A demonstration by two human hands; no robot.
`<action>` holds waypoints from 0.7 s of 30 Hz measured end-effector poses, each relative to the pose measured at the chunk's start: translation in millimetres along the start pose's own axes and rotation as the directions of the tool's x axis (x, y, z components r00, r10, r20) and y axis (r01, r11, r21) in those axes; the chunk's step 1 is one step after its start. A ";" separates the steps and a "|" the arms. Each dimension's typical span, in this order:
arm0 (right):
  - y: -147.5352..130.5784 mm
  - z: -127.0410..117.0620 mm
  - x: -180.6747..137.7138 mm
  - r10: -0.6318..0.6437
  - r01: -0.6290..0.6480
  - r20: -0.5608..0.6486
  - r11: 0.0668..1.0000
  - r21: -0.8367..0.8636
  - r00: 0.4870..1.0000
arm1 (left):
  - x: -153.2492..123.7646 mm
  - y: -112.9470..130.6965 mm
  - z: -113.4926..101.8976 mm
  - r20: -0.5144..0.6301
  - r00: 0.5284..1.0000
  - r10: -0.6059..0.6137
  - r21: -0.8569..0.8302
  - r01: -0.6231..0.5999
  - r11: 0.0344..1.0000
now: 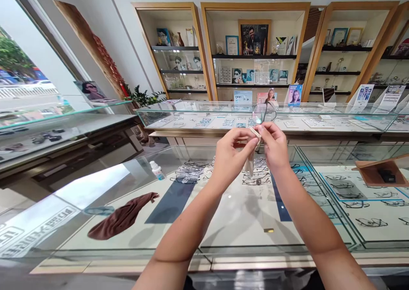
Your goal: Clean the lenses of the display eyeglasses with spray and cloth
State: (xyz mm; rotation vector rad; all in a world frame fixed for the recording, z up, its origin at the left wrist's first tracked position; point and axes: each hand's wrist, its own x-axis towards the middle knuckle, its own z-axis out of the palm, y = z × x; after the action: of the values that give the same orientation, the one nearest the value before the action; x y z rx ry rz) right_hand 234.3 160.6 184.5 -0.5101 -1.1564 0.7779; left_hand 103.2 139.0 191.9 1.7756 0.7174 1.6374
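Note:
Both my hands are raised together above a glass display counter (223, 222). My left hand (231, 151) pinches a small beige cloth (251, 164) whose end hangs down between the hands. My right hand (273, 147) is closed on a pair of thin dark-framed glasses (263, 111), whose lenses stick up above my fingers. The cloth's upper end lies against the part of the glasses held in my fingers.
On the counter lie a brown cloth (123, 215) at the left and a small white spray bottle (157, 170). Several glasses lie inside the case under the glass. A wooden tray (380, 173) stands at the right. Another glass counter (265, 119) and shelves stand behind.

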 end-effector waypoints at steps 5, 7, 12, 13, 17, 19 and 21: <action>0.1 -4.7 -5.0 0.114 -0.120 0.074 0.990 0.071 0.991 | 1.8 -7.1 -2.9 0.035 0.982 -0.183 -0.232 0.186 0.955; -0.8 -5.8 -5.5 0.129 -0.134 0.078 0.989 0.066 0.989 | 3.5 -8.8 -4.9 0.162 0.958 -0.235 -0.230 0.268 0.936; -2.5 -4.2 -6.1 0.122 -0.128 0.088 0.990 0.066 0.989 | 2.1 -10.2 -5.4 0.325 0.910 -0.259 -0.175 0.327 0.929; -2.8 -3.3 -6.5 0.123 -0.130 0.097 0.989 0.069 0.988 | 1.1 -10.1 -4.3 0.327 0.910 -0.255 -0.204 0.332 0.921; -5.2 -0.8 -7.7 0.122 -0.129 0.099 0.990 0.060 0.988 | -2.4 -7.1 0.2 0.318 0.917 -0.241 -0.276 0.333 0.902; -6.1 -2.0 -6.8 0.132 -0.136 0.063 0.989 0.063 0.989 | -3.8 -4.1 1.5 0.288 0.928 -0.235 -0.284 0.318 0.905; -6.2 -5.4 -4.4 0.146 -0.149 0.042 0.986 0.072 0.988 | -4.9 -1.0 2.2 0.225 0.951 -0.210 -0.301 0.273 0.914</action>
State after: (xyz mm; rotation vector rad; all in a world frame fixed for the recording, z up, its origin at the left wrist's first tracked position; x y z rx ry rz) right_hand 240.3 153.3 184.4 -0.5244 -1.1277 0.9585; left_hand 104.9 135.9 187.8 1.5084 0.5180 1.3141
